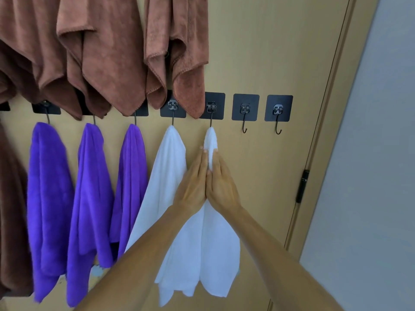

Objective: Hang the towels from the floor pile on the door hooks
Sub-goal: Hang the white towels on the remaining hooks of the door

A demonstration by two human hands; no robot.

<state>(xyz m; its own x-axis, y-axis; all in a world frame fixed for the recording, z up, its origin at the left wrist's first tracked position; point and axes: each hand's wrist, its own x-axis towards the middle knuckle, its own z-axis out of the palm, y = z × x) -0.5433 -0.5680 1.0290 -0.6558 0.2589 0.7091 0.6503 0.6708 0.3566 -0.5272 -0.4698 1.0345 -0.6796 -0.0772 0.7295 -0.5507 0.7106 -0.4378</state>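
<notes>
Against the tan door [269, 52], my left hand [193, 187] and right hand [221, 185] pressed straight fingers flat, smoothing the hooked white towel [215, 243]; next, probably fetching another for the free hooks [244, 113].

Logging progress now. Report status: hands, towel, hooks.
Left hand and right hand flat, fingers straight, pressing second white towel hung on its hook. Two empty hooks to the right. Nothing blocking.

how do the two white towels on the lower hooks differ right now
The left white towel hangs free and untouched; the right white towel has the left hand and right hand pressed flat on it. The left one hangs at a slant, the right one straighter. Both hang from black hooks.
</notes>
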